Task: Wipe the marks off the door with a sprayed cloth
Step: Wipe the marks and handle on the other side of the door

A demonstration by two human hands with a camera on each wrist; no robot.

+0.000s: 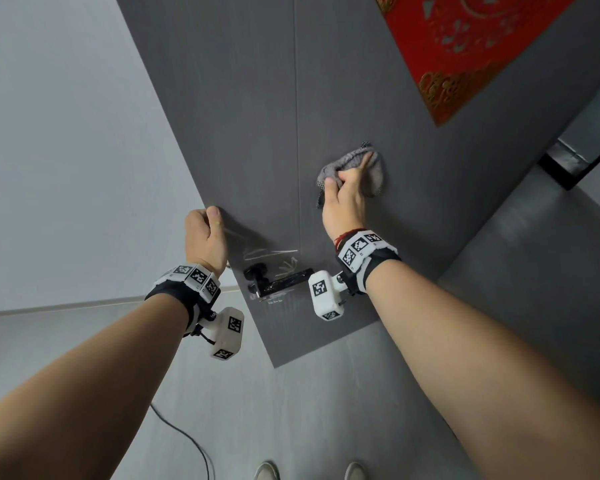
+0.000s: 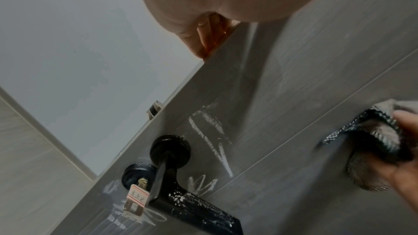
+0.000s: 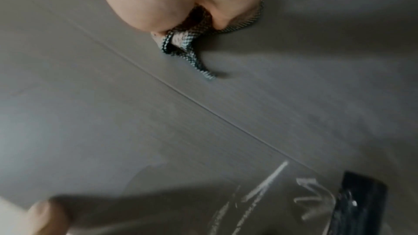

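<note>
A dark grey door [image 1: 257, 116] stands ajar in front of me. White chalk marks [image 1: 274, 258] [image 2: 210, 135] [image 3: 271, 183] lie above and around its black lever handle [image 1: 278, 280] [image 2: 181, 194]. My right hand [image 1: 347, 199] grips a bunched grey cloth [image 1: 357, 164] [image 2: 373, 140] [image 3: 187, 45] and presses it on the door, up and right of the marks. My left hand [image 1: 203, 233] [image 2: 203, 38] grips the door's left edge, fingers curled round it, thumb on the front face.
A red and gold paper decoration [image 1: 471, 46] is stuck high on the door at the right. A key with a paper tag [image 2: 135, 197] hangs in the lock under the handle. A pale wall [image 1: 66, 150] is at the left. A black cable [image 1: 187, 441] lies on the grey floor near my shoes.
</note>
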